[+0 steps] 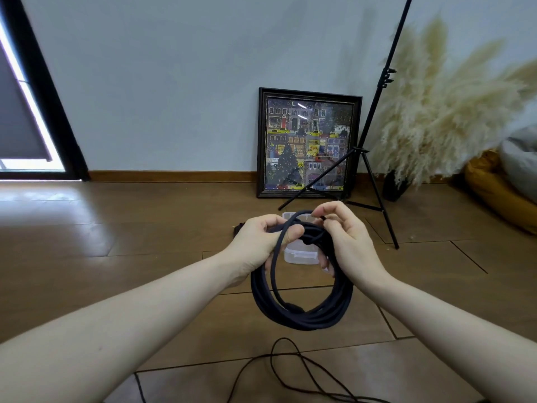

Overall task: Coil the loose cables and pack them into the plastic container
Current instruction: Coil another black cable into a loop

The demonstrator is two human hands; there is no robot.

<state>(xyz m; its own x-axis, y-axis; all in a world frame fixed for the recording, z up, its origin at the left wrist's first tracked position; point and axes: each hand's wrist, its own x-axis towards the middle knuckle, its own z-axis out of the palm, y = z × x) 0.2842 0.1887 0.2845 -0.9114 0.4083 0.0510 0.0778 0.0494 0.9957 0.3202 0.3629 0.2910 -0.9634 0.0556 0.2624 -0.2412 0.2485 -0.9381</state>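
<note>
A thick dark cable (302, 315) hangs in a round coil of several loops in front of me. My left hand (261, 239) grips the top of the coil, thumb over the strands. My right hand (345, 237) pinches the cable's free end above the bundle, and one strand arcs from there across to my left hand. Behind the coil the clear plastic container (299, 255) stands on the wooden floor, partly hidden by my hands. A thinner loose black cable (293, 370) lies in curves on the floor close to me.
A framed picture (308, 146) leans on the wall behind the container. A black tripod stand (374, 158) rises at the right, one leg reaching toward the container. Pampas grass in a dark vase (395, 184) and a yellow cushion (494, 196) sit far right. A small dark object (238, 228) lies behind my left hand.
</note>
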